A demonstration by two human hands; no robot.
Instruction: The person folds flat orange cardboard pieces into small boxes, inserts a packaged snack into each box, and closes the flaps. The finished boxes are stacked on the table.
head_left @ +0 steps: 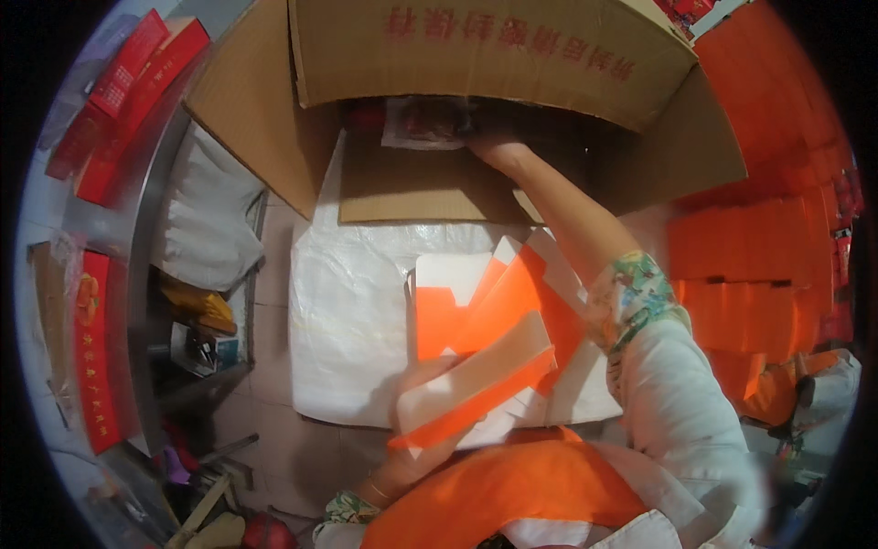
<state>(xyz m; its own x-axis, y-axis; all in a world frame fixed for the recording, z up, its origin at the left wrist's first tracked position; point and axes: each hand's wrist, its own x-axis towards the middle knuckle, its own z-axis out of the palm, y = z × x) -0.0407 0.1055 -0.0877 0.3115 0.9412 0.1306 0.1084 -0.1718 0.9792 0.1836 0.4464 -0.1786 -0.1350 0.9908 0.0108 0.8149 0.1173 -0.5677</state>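
Our left hand (437, 454) grips an orange box (485, 403) over the white sheet (338, 348)'s near edge; our right hand (494, 146) reaches a packet (425, 126) in the carton (421, 197), grip unclear. Seemingly we're fetching; lifting it calls for clearing the flap (494, 55).

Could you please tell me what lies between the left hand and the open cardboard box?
In the head view, orange-and-white card pieces and, beyond them, white sheeting lie between the left hand and the box.
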